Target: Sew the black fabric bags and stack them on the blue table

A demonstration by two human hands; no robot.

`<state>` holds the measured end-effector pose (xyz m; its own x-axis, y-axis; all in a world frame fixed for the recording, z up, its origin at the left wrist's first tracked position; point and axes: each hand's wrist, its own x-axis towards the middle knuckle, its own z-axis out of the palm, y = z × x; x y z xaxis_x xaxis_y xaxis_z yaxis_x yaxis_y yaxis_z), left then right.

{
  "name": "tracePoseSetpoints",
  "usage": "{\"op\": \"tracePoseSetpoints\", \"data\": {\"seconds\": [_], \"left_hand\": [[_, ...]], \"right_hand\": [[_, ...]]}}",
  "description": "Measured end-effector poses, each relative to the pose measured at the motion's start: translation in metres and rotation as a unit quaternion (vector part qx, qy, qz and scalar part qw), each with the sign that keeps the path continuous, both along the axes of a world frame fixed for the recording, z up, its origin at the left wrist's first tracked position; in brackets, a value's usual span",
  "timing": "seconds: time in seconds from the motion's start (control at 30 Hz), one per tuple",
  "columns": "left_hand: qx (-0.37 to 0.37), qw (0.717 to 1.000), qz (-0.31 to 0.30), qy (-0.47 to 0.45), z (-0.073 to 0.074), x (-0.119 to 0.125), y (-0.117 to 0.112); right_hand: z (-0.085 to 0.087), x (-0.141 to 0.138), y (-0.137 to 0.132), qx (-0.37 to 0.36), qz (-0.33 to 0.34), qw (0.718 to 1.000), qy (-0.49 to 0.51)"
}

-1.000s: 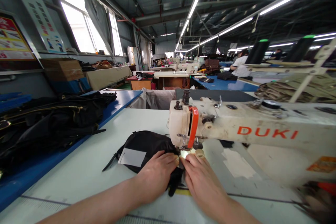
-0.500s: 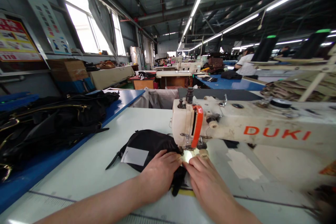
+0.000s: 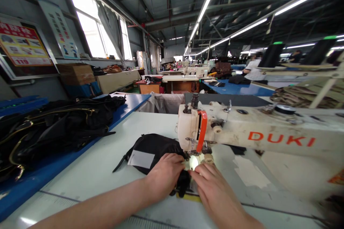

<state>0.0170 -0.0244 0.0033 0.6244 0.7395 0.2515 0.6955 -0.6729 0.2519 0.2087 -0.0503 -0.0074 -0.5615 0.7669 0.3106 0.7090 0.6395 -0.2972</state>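
A black fabric bag piece (image 3: 158, 143) lies on the sewing table, partly under the head of a white sewing machine (image 3: 242, 123). A pale rectangular patch (image 3: 141, 159) sits on its near left side, and a thin black strap (image 3: 120, 164) sticks out. My left hand (image 3: 166, 171) has its fingers closed on the piece's right edge, just left of the lit needle area. Close to it on the right, my right hand (image 3: 208, 180) pinches the black edge in front of the presser foot. My fingers hide the exact spot being held.
Black bags with gold zippers (image 3: 53, 125) are heaped on a blue table (image 3: 129, 105) at the left. A torn pale sheet (image 3: 251, 173) lies right of the needle. Thread cones (image 3: 272, 55) stand behind the machine. Farther back, a person in a white top (image 3: 254, 69) is at the right.
Both hands stay by the needle, with a slightly wider gap between them. The black edge between them is bunched differently. The whole view has shifted a little.
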Motion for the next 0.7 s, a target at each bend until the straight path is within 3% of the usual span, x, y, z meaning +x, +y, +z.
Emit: {"op": "tracePoseSetpoints", "data": {"seconds": [0.2, 0.43, 0.53, 0.7], "left_hand": [[0.001, 1.000, 0.001, -0.016, -0.005, -0.002, 0.009], [0.075, 0.990, -0.100, 0.066, 0.000, -0.003, 0.012], [0.066, 0.989, -0.113, 0.068, 0.001, -0.003, 0.011], [0.006, 0.997, -0.079, 0.018, 0.008, -0.006, 0.006]], "right_hand": [[-0.002, 0.003, -0.002, -0.039, 0.018, 0.999, 0.007], [-0.005, 0.004, -0.001, -0.021, 0.031, 0.999, 0.001], [-0.007, 0.004, -0.001, -0.011, 0.028, 1.000, 0.002], [-0.009, 0.008, 0.000, -0.013, 0.018, 1.000, 0.013]]}}
